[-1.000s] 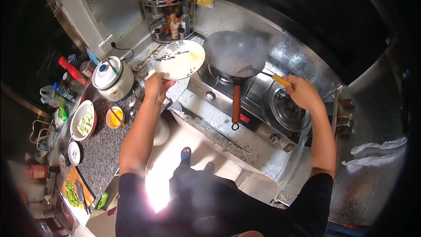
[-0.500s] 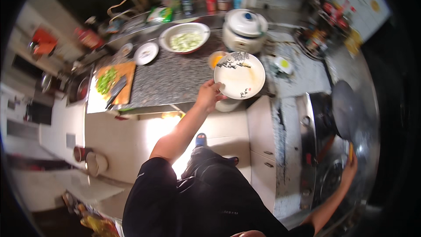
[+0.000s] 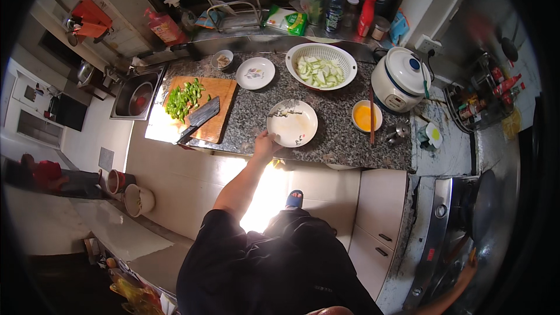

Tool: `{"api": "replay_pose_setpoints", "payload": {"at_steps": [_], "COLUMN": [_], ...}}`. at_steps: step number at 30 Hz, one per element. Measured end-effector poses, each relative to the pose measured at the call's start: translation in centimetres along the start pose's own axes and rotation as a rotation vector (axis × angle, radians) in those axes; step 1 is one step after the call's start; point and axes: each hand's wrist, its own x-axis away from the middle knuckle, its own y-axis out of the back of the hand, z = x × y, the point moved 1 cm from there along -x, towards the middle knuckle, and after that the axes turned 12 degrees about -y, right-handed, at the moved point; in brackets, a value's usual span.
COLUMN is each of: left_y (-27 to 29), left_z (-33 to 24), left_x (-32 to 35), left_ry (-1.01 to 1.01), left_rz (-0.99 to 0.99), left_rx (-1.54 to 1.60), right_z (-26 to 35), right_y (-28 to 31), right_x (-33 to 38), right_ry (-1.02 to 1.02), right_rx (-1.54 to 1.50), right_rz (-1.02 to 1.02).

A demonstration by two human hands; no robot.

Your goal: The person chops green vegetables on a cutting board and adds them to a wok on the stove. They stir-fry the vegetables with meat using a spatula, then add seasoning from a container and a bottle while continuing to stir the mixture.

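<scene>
My left hand point(image 3: 265, 144) pinches the near left rim of a white plate point(image 3: 293, 123) with dark painted branches and faint yellowish smears. The plate is over the front of the granite counter; whether it touches the stone I cannot tell. To its right, chopsticks point(image 3: 372, 118) lie across a bowl of beaten egg point(image 3: 363, 115). At the lower right my right hand point(image 3: 468, 270) is closed round a yellow-orange handle point(image 3: 472, 254), its far end unclear. Beside that hand, a dark wok point(image 3: 485, 207) is on the gas stove point(image 3: 434, 245).
Left on the counter, a cutting board point(image 3: 226, 96) bears chopped green peppers point(image 3: 185, 99) and a cleaver point(image 3: 201, 118). Farther back are a small plate point(image 3: 255, 73), a small bowl point(image 3: 222, 59), a white colander point(image 3: 350, 61) of sliced pale-green vegetable, and a rice cooker point(image 3: 400, 81).
My left hand has carried the plate left, away from the egg bowl it partly covered, to the middle of the counter front. My view has turned left. The right hand keeps its handle.
</scene>
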Motion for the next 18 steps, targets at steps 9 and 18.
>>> {"api": "replay_pose_setpoints", "payload": {"at_steps": [9,18], "left_y": [3.2,8.7], "left_z": [1.0,4.2], "left_x": [-2.8,-7.2], "left_ry": [-0.009,-0.398], "left_rz": [-0.162,0.183], "left_rx": [-0.076,-0.892], "right_z": [8.0,8.8], "right_y": [-1.8,-4.7], "right_x": [8.7,5.6], "right_ry": [-0.089,-0.075], "right_rx": [0.014,0.098], "right_rz": [-0.104,-0.307]}}
